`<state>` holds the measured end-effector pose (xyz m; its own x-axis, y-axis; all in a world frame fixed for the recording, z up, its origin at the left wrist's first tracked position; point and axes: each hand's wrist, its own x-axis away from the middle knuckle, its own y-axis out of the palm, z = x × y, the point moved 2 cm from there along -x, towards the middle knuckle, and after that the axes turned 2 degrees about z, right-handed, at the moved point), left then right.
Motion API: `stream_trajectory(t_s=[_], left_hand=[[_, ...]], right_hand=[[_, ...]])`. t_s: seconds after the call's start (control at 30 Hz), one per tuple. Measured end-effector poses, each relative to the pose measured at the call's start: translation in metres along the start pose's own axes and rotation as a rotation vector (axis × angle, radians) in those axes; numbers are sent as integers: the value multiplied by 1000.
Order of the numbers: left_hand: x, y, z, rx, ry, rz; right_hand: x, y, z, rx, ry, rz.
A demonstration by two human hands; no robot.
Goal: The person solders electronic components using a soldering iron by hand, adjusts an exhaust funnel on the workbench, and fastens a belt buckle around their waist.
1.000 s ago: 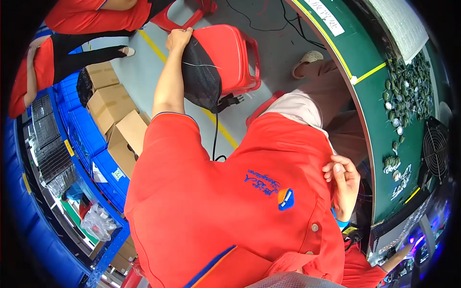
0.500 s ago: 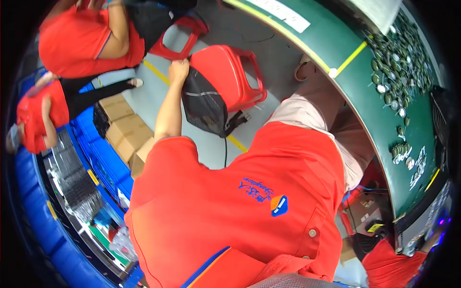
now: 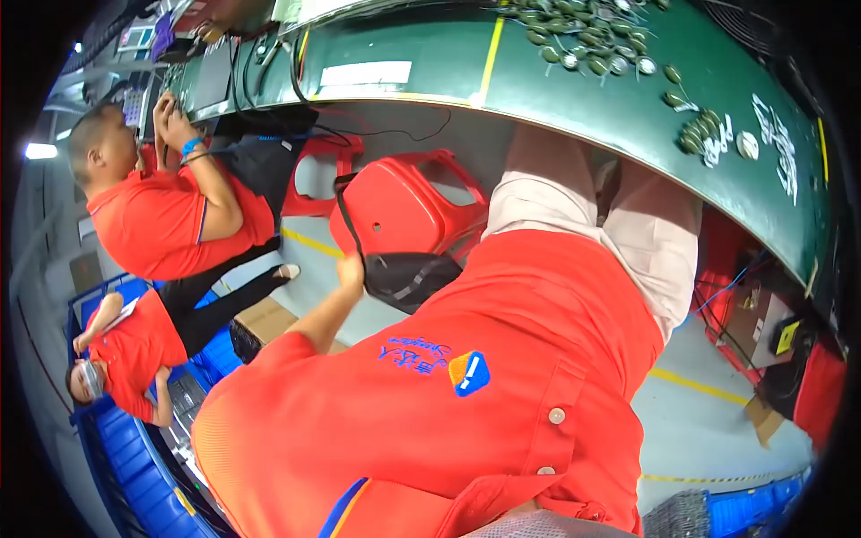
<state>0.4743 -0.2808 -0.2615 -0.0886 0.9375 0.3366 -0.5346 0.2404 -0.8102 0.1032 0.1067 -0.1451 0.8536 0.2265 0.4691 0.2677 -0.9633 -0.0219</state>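
My left hand (image 3: 351, 275) is closed at the near-left edge of a black mesh bag (image 3: 408, 278); its fingers are partly hidden. The bag lies against the near side of a red plastic stool (image 3: 381, 211). From the bag, a black strap (image 3: 346, 208) runs up across the stool's seat to its far edge. The stool appears beside my left leg. My right hand is out of view.
A green workbench (image 3: 448, 81) curves across the top, bearing many small round dark parts (image 3: 592, 40). Another red stool (image 3: 318, 175) is beside a co-worker (image 3: 170, 206). A second person (image 3: 134, 350), blue bins (image 3: 134, 466) and a cardboard box (image 3: 265, 318) are at left.
The view has turned, showing more of the bench and co-worker. My left hand has come from the bag's far top corner to its near side. The bag sits lower, and its strap crosses the seat.
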Motion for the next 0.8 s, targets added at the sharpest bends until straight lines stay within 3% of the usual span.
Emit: stream_trajectory(t_s=[0.13, 0.3, 0.8], left_hand=[[71, 2, -66, -105, -43, -226], [133, 30, -83, -280, -29, -373], [224, 34, -95, -304, -43, -349]], right_hand=[[-50, 41, -23, 1, -106, -50], [-117, 93, -62, 38, -212, -99], [-180, 148, -87, 106, -311, -209]])
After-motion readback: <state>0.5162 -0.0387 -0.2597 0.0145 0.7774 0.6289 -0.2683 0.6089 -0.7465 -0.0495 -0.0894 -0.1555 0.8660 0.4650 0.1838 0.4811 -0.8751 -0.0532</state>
